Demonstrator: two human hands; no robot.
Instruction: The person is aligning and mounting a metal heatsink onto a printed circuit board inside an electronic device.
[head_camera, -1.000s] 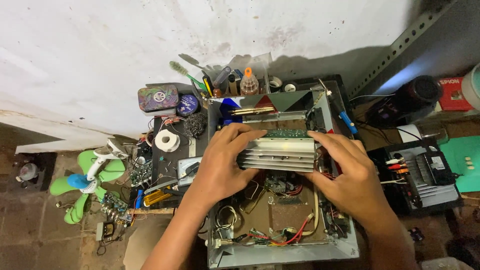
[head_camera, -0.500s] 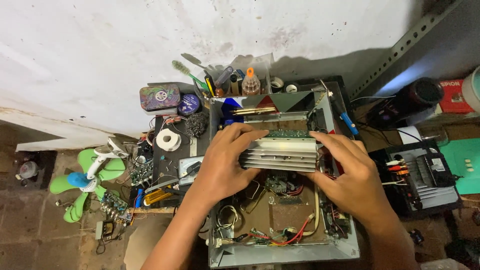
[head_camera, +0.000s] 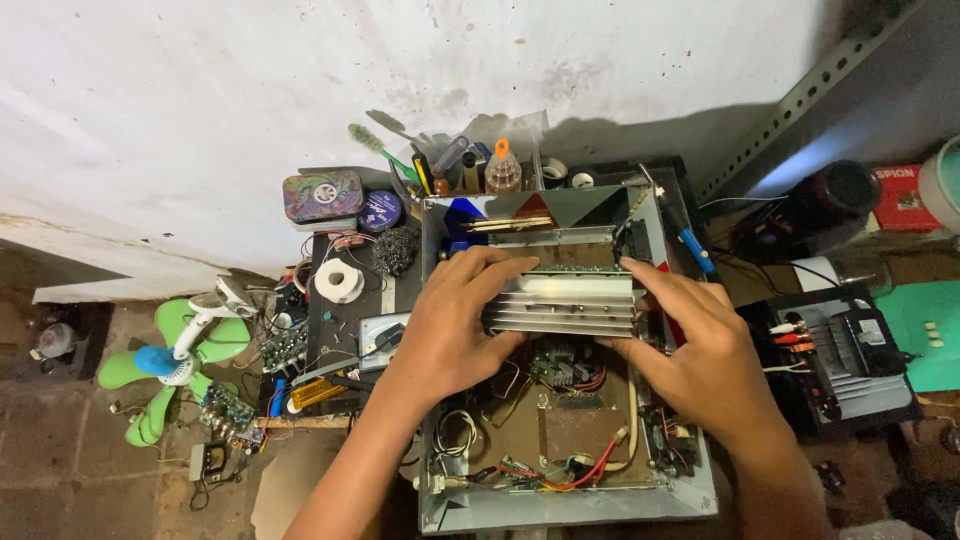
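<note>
The left hand (head_camera: 455, 325) and right hand (head_camera: 700, 350) grip the ribbed aluminium heat sink (head_camera: 565, 302) by its ends. It sits in an open sheet-metal chassis (head_camera: 560, 510) below a stained white wall (head_camera: 200, 90).

There is one view only, from a camera worn on the person's head, so no second view shares any part of the scene. It looks steeply down, almost straight from above, and sits close enough that both forearms enter from the bottom edge. The left hand (head_camera: 455, 325) and right hand (head_camera: 700, 350) fall near the middle of the frame, over the open grey metal chassis with wired circuit boards (head_camera: 560, 505). The top of the frame faces a stained white wall (head_camera: 200, 90) (it fills the upper third). At the left edge the view reaches a small green-bladed desk fan (head_camera: 175, 365); at the right, a black finned electronic unit (head_camera: 850, 365).
</note>
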